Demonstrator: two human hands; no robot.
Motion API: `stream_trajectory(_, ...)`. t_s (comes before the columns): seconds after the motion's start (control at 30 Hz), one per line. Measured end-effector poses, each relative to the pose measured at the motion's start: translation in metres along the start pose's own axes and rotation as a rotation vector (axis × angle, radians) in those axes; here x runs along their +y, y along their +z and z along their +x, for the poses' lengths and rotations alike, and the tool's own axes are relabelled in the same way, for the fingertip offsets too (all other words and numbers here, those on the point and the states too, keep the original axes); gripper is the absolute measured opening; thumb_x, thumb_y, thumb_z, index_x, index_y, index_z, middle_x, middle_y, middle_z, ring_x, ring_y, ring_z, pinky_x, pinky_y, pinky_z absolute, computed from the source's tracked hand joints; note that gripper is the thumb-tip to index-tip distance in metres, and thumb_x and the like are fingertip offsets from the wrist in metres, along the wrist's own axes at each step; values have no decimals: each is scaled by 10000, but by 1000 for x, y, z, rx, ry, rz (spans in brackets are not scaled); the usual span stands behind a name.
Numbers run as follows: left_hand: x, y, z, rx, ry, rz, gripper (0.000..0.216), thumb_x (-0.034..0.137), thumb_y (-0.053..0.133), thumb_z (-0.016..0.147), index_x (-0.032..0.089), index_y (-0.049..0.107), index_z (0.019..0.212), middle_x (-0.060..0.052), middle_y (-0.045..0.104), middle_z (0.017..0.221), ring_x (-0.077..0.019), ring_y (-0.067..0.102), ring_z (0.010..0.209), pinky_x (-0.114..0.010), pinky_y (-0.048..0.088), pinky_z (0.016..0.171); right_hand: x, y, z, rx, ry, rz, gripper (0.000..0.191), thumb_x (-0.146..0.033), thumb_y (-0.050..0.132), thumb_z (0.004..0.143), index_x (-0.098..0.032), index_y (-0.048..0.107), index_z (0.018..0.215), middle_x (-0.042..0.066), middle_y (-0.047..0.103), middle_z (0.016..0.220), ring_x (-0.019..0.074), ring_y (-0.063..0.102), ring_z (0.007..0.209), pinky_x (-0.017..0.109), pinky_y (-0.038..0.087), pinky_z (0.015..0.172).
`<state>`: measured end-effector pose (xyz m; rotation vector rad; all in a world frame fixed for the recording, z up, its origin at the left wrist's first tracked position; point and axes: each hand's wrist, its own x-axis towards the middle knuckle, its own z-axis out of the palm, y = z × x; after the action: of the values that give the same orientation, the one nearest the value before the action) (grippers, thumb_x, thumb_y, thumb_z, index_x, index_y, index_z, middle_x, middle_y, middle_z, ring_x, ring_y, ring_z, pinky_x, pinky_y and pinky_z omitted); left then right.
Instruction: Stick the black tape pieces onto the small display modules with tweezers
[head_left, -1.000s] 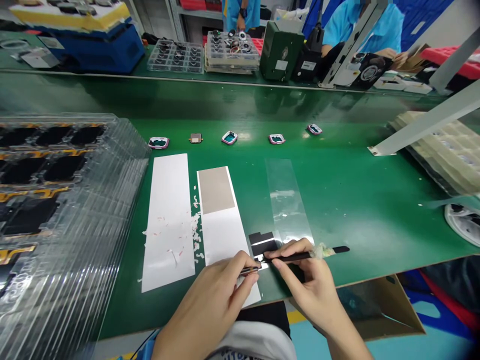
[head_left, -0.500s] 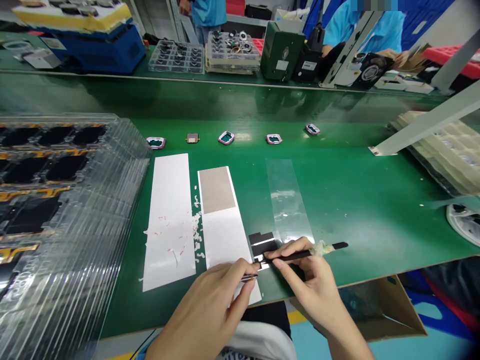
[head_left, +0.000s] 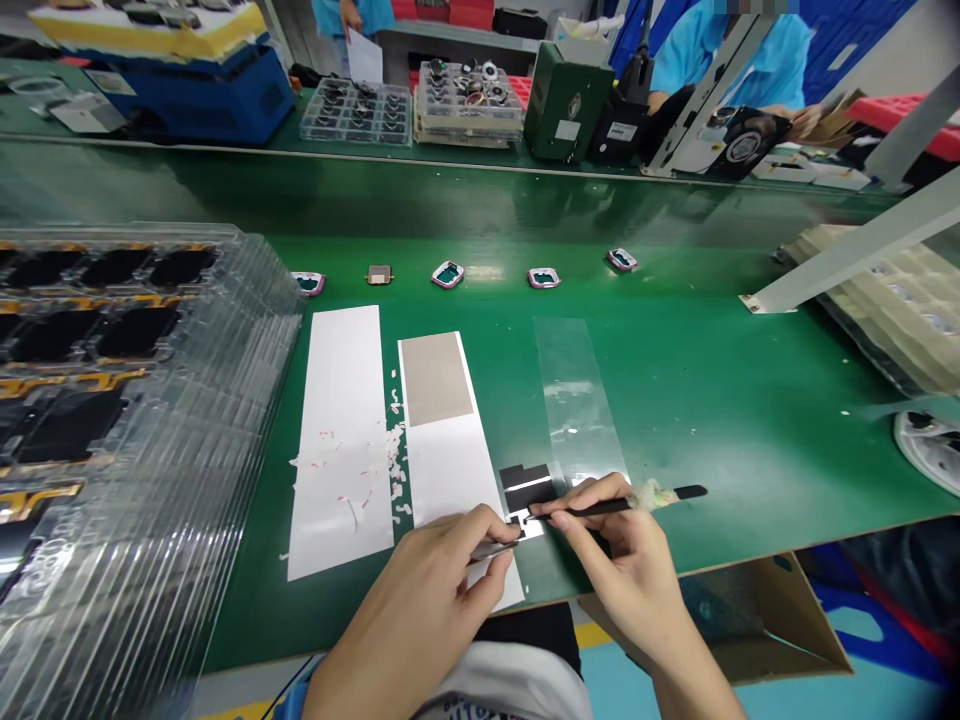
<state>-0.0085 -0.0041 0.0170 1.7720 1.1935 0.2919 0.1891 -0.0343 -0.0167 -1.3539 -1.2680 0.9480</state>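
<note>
My left hand (head_left: 427, 590) pinches short metal tweezers (head_left: 493, 550), their tip at a small black film piece (head_left: 529, 490) lying on the green mat. My right hand (head_left: 607, 545) grips long black tweezers (head_left: 592, 508), wrapped with tape (head_left: 652, 495) near the middle, and their tip meets the same piece beside the other tip. Under my left hand lies a white liner strip (head_left: 450, 470) carrying a grey-beige pad (head_left: 435, 378). A clear film strip (head_left: 574, 400) reaches toward my right hand. The tweezer tips themselves are partly hidden by my fingers.
A second white strip (head_left: 341, 440) with pink-white scraps lies left, beside a stack of clear trays (head_left: 150, 400). Several small pink-rimmed parts (head_left: 448, 274) stand in a row. Beyond the table are instruments and a seated person (head_left: 727, 60).
My hands stay at the black piece, with the left tweezers tilting slightly lower. The view has shifted a little, and a person at the far back has moved.
</note>
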Motion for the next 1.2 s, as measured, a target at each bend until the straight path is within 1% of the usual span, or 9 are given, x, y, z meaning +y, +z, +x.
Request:
stream_trajectory(0.1,0,2,5,72,16,66,112,181,494,913,238,589,902,32,629,726,-143,538,559,-242,388,551,-2,-1,1,55,56,143,62,-182,657,892,-205,600,897,11,617,895,183,755,837,285,650,740)
stream_trajectory(0.2,-1,3,7,107,48,80,132,239,482,953,241,612,927,34,591,667,-153,550,564,-250,403,561,-8,-1,2,113,51,257,95,-166,646,902,-222,570,905,1,637,861,193,763,828,300,656,728)
stream_trajectory(0.3,-2,3,8,124,91,37,166,293,456,998,245,614,979,11,660,748,-169,620,651,-261,449,615,-19,3,1,147,-38,348,129,-129,607,921,-243,548,924,-1,677,840,196,766,832,314,658,726)
stream_trajectory(0.43,-3,3,8,183,190,18,140,276,480,1003,244,617,1017,-8,719,846,-185,672,745,-273,482,671,-30,20,-1,130,-177,415,192,-71,577,921,-256,555,967,11,703,879,204,753,920,411,643,834)
stream_trajectory(0.57,-6,4,8,276,239,6,162,228,542,974,247,639,1102,-18,745,903,-190,691,748,-276,496,676,-33,36,0,111,-162,454,190,-76,563,931,-259,541,974,7,698,897,199,746,938,414,638,851)
stream_trajectory(0.77,-6,0,8,255,230,-72,248,203,501,986,243,637,1190,-57,730,1017,-214,692,910,-298,522,784,-36,44,2,167,-117,442,140,-133,564,948,-266,520,950,-14,677,884,190,748,916,395,651,813)
stream_trajectory(1.0,-5,-1,13,330,215,-7,180,163,491,959,184,669,976,-20,680,781,-170,616,659,-268,445,604,-33,50,5,147,-187,441,176,-91,518,958,-265,493,977,-3,660,899,186,740,943,371,648,813)
stream_trajectory(1.1,-9,1,13,318,246,-48,245,184,445,993,206,639,1142,-42,690,926,-186,648,816,-289,480,715,-33,53,5,169,-206,429,177,-88,512,959,-263,502,981,-2,661,899,186,737,955,395,643,845)
stream_trajectory(1.2,-13,3,11,311,269,-80,404,190,387,1016,261,481,1402,-55,657,1033,-200,634,948,-322,494,809,-34,59,6,207,-259,405,181,-72,520,948,-248,499,982,5,674,906,195,737,962,421,639,860)
